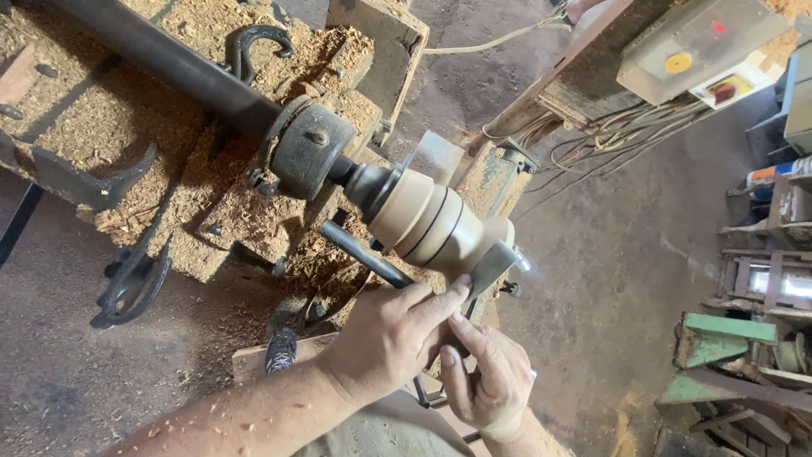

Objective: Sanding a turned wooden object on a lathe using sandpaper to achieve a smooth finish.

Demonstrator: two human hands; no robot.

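On the far left, dark curved iron hooks are lying in the thick pale sawdust that is covering the lathe bed, and a long dark steel shaft is running diagonally down to a rusty round bearing housing. Next along, the tan turned wooden workpiece with dark grooved rings is sitting on the spindle, and a dark metal tool-rest bar is passing just beneath it. The left hand is wrapping around the shaft of a flat grey steel turning chisel, thumb stretched toward the blade, whose tip is touching the narrow right end of the workpiece. The right hand is clenching the tool's lower part just behind it; the handle itself is hidden. Farther right, loose cables are hanging under a beige switch box.

Both hands are working very close to the wood, so a catch of the blade's edge could probably jerk the chisel and pull fingers toward the piece. Chips could also be flying up toward the bare forearms.
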